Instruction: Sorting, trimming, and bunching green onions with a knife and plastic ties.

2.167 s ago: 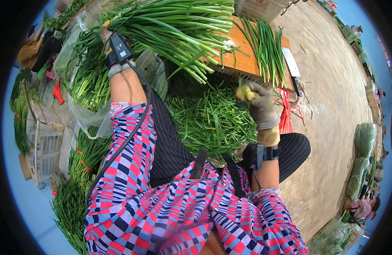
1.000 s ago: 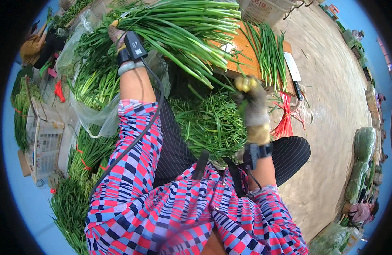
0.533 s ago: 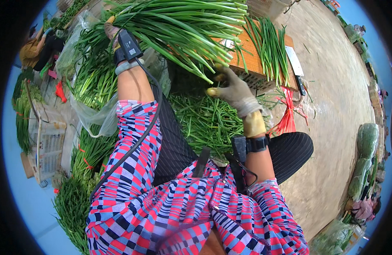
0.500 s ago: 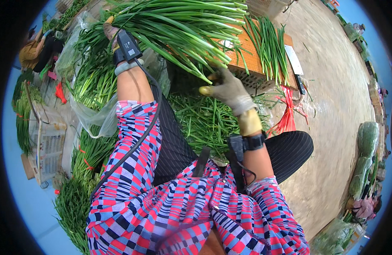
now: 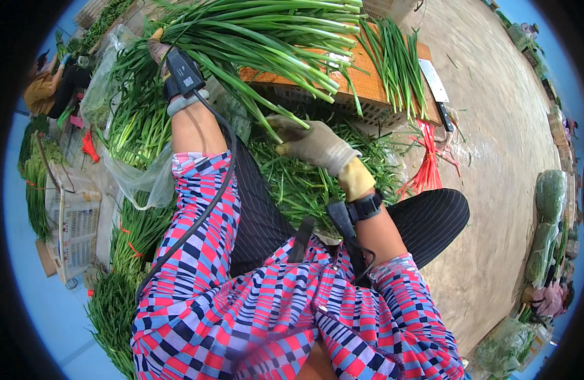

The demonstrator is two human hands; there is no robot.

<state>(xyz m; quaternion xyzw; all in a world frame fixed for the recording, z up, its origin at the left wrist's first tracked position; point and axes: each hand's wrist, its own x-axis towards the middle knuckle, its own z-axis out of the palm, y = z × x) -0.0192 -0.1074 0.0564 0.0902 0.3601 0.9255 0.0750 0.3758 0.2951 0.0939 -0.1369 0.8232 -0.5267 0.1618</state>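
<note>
My left hand (image 5: pixel 158 49), gloved and partly hidden by leaves, is closed around a large bunch of garlic chives (image 5: pixel 266 44). Their pale cut ends fan out to the right. In front of the bunch, my gloved right hand (image 5: pixel 317 147) has its fingers closed about the ends of a few stalks that hang lower than the others. Its fingertips are partly hidden by the stalks. Loose green leaves and trimmings (image 5: pixel 311 180) lie in a heap beneath it. A smaller row of chives (image 5: pixel 396 66) rests on the orange board (image 5: pixel 368 82) to the right.
A knife (image 5: pixel 436 88) with a black handle lies at the board's right edge. Red ties (image 5: pixel 425 164) hang below it. More chives lie in clear plastic (image 5: pixel 143 180) on my left, near a white crate (image 5: pixel 80 218). Another person (image 5: pixel 45 92) works at the far left.
My right hand has moved left and nearer to me, from the cut ends of the bunch, and drawn a few stalks down and apart. My left hand keeps its hold.
</note>
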